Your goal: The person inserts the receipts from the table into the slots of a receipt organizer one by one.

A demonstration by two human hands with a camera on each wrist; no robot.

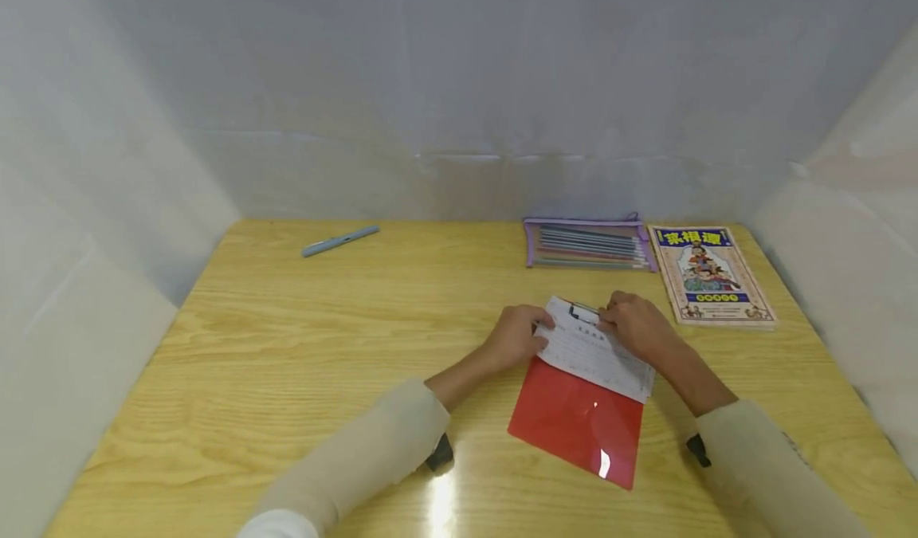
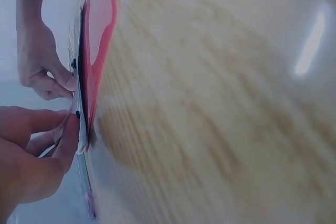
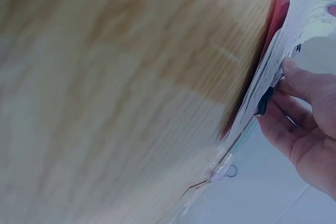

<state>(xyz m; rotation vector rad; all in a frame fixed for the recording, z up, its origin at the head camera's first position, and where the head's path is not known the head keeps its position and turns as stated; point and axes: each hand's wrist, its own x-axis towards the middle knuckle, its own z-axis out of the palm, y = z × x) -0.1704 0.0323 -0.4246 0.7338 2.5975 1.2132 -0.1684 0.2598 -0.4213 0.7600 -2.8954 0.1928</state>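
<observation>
A red clipboard (image 1: 577, 426) lies slightly turned on the table, its lower half bare and glossy. White printed sheets (image 1: 595, 356) cover its upper part, under a metal clip (image 1: 584, 310) at the top edge. My left hand (image 1: 511, 337) pinches the upper left side of the sheets between thumb and fingers. At the right end of the clip, my right hand (image 1: 637, 327) grips it; the right wrist view shows thumb and fingers (image 3: 302, 111) around its wire and black end (image 3: 265, 100). Part of the clip is hidden by that hand.
Behind the clipboard lies a clear pencil pouch (image 1: 588, 243) with purple edging and several pencils inside. To its right is an illustrated book (image 1: 710, 275). A blue-grey pen (image 1: 340, 241) lies at the back left. Pale sheeting (image 1: 459, 84) encloses the wooden table (image 1: 323, 347).
</observation>
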